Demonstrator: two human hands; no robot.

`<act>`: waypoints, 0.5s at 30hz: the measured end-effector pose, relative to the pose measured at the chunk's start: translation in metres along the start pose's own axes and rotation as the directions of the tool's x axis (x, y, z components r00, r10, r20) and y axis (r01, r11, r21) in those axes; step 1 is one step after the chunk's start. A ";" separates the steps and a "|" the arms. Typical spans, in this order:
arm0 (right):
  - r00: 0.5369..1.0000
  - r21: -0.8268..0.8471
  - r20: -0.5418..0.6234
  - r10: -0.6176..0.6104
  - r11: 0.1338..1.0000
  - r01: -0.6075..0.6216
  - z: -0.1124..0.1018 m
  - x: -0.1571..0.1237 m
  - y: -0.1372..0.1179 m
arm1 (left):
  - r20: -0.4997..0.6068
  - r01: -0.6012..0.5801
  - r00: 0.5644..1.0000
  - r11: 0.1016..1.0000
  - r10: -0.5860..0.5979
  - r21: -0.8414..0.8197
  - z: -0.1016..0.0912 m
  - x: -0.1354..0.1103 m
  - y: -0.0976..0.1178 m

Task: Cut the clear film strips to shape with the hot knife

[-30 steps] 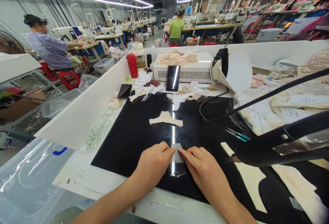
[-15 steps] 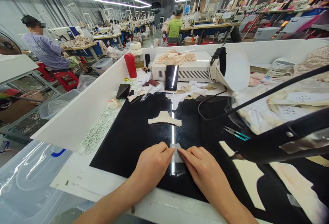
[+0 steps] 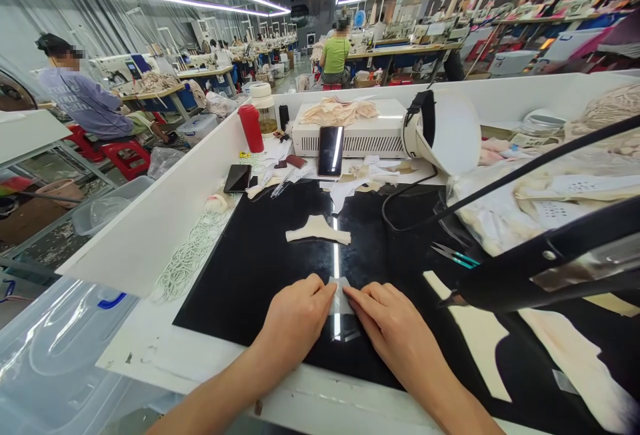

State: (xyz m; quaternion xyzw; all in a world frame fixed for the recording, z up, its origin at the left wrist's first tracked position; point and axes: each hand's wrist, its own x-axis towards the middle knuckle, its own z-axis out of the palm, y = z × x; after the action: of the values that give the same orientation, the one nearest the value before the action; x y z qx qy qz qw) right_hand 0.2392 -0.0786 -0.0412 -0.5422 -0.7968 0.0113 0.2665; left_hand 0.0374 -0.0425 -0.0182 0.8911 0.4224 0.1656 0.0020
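My left hand [image 3: 295,322] and my right hand [image 3: 395,332] lie side by side on the glossy black mat [image 3: 260,255], fingertips pinched on the two edges of a small clear film piece [image 3: 341,307] between them. Both hands have their fingers curled and pressed together on that piece. A cream fabric cutout [image 3: 316,230] lies on the mat just beyond the hands, untouched.
Small snips [image 3: 455,255] lie right of the hands under a black lamp arm [image 3: 540,268]. At the back stand a white box machine [image 3: 360,135], a phone leaning on it [image 3: 331,150], another phone [image 3: 237,178], a red bottle [image 3: 251,128]. White rings [image 3: 193,255] lie left. People sit at far tables.
The hands stay pinched on the clear piece; only the view has shifted slightly.
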 end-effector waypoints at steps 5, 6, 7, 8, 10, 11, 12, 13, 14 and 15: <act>1.000 0.001 0.010 0.003 1.000 -0.003 -0.002 0.002 -0.001 | 0.001 -0.005 1.000 1.000 0.005 0.021 0.002 -0.001 -0.001; 1.000 0.001 0.008 0.002 1.000 -0.002 -0.003 0.002 -0.001 | 0.000 -0.006 1.000 1.000 0.006 0.020 0.003 -0.001 -0.001; 1.000 0.000 0.005 0.003 1.000 -0.003 -0.003 0.002 -0.001 | -0.002 -0.009 1.000 1.000 0.009 0.018 0.003 -0.001 -0.001; 1.000 -0.001 0.004 0.002 1.000 -0.002 -0.003 0.003 -0.001 | -0.004 -0.012 1.000 1.000 0.012 0.018 0.003 -0.001 -0.001; 1.000 -0.009 -0.001 -0.002 1.000 0.002 -0.003 0.003 -0.001 | -0.003 -0.015 1.000 1.000 0.015 0.020 0.003 0.000 0.000; 1.000 -0.013 -0.003 -0.005 1.000 0.005 -0.003 0.003 -0.001 | -0.004 -0.015 1.000 1.000 0.015 0.022 0.002 0.000 0.000; 1.000 -0.017 -0.004 -0.009 1.000 0.009 -0.003 0.003 -0.001 | -0.006 -0.015 1.000 1.000 0.015 0.024 0.002 0.000 0.000; 1.000 -0.018 -0.006 -0.011 1.000 0.010 -0.003 0.004 -0.001 | -0.009 -0.013 1.000 1.000 0.013 0.026 0.002 0.000 0.001; 1.000 -0.020 -0.008 -0.010 1.000 0.010 -0.003 0.004 -0.001 | -0.013 -0.012 1.000 1.000 0.012 0.028 0.002 0.000 0.001; 1.000 -0.021 -0.011 -0.009 1.000 0.009 -0.003 0.004 -0.002 | -0.016 -0.013 1.000 0.999 0.013 0.030 0.002 0.000 0.001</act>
State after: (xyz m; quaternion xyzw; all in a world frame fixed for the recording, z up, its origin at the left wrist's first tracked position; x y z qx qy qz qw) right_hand 0.2380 -0.0766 -0.0363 -0.5415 -0.7978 -0.0013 0.2650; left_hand 0.0386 -0.0429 -0.0203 0.8924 0.4191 0.1664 -0.0159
